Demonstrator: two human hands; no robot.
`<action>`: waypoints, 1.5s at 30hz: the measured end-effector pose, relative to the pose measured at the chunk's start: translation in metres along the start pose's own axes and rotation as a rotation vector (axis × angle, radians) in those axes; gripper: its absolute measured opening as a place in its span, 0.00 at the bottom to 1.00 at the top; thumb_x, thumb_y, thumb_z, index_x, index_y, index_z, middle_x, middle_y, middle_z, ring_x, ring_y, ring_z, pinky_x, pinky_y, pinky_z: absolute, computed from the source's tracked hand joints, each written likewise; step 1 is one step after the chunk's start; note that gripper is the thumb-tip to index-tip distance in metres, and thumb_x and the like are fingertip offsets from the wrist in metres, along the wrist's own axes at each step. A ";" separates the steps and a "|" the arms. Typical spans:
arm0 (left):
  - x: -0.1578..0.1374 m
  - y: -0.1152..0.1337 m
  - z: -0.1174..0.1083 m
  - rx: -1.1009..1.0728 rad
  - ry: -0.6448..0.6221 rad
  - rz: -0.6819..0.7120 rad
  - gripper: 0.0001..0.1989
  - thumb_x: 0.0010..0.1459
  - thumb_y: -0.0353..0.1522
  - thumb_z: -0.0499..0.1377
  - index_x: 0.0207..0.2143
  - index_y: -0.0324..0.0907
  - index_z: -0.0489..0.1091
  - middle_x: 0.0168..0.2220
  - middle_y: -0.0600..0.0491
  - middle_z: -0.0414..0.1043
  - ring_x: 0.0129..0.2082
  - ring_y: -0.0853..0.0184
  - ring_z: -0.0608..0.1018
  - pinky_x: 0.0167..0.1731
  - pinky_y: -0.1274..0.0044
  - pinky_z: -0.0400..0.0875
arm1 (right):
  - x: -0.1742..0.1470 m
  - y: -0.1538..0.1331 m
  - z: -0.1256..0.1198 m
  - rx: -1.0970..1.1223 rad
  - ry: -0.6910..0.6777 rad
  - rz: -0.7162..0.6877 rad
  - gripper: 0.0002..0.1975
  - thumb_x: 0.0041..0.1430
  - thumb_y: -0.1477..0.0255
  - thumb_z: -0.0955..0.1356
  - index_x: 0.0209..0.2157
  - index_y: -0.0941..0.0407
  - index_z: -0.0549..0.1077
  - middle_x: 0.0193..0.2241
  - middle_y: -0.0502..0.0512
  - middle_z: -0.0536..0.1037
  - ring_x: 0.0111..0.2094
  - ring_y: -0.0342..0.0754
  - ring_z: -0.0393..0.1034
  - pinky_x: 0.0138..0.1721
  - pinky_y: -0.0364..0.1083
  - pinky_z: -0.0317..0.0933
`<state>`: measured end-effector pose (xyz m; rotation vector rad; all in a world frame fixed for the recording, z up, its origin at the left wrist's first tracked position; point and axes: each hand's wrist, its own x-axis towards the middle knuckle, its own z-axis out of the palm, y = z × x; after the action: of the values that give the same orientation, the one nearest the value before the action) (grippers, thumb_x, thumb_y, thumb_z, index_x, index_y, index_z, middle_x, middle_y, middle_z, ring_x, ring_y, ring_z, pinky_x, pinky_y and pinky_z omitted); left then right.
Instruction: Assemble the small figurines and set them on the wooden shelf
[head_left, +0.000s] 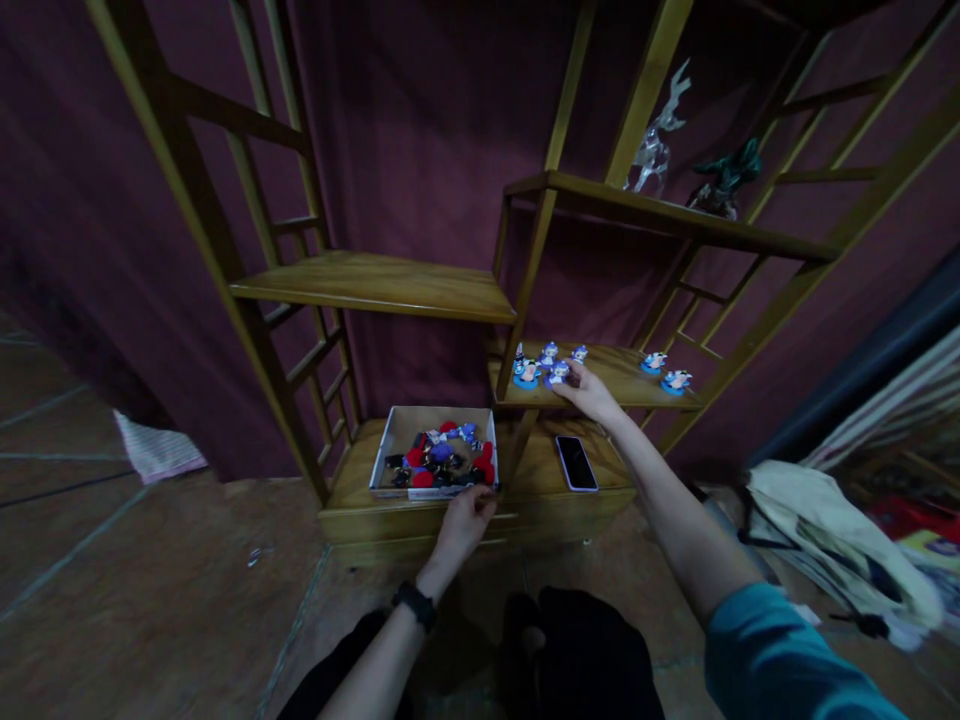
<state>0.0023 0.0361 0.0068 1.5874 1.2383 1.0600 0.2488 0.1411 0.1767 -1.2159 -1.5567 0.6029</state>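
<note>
My right hand [585, 391] is closed on a small purple-and-white figurine [556, 374] at the front of the middle shelf. Close by stand other small figurines, among them a purple one [549, 353] behind and a blue-based one [526, 373] to the left. My left hand [469, 512], with curled fingers, is at the front right corner of a shallow cardboard box [380, 462]. Whatever those fingers may hold is hidden. Inside the box lies a jumble of red, black and purple figurines [441, 455].
A phone [576, 463] lies on the lower board, right of the box. Two blue-based figurines [676, 381] stand at the shelf's right. Above them, a clear deer ornament [654, 150] and a dark green ornament [726, 180] sit on the upper shelf [675, 218]. Wooden posts divide the shelving.
</note>
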 end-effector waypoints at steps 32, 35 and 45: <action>0.023 -0.007 -0.101 -1.014 0.581 -0.493 0.10 0.48 0.20 0.57 0.33 0.38 0.68 0.27 0.53 0.73 0.25 0.76 0.75 0.25 0.84 0.69 | -0.022 0.109 0.266 -0.688 -0.441 0.203 0.15 0.59 0.78 0.57 0.43 0.54 0.69 0.47 0.58 0.71 0.45 0.49 0.67 0.45 0.45 0.57; 0.024 -0.007 -0.101 -1.024 0.581 -0.490 0.09 0.48 0.21 0.57 0.33 0.38 0.68 0.27 0.53 0.73 0.24 0.76 0.75 0.25 0.84 0.69 | -0.027 0.107 0.263 -0.679 -0.430 0.203 0.12 0.57 0.75 0.60 0.42 0.53 0.69 0.46 0.56 0.71 0.45 0.49 0.67 0.45 0.45 0.57; 0.023 -0.004 -0.091 -0.996 0.508 -0.593 0.08 0.49 0.25 0.58 0.35 0.40 0.68 0.25 0.56 0.71 0.23 0.74 0.73 0.29 0.78 0.71 | -0.081 0.059 0.240 -0.063 -0.503 0.072 0.11 0.51 0.69 0.67 0.38 0.54 0.74 0.26 0.48 0.75 0.26 0.43 0.68 0.27 0.41 0.60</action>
<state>-0.0816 0.0694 0.0317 0.1784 1.0906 1.3836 0.0488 0.1351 0.0101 -1.2300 -1.9630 0.9682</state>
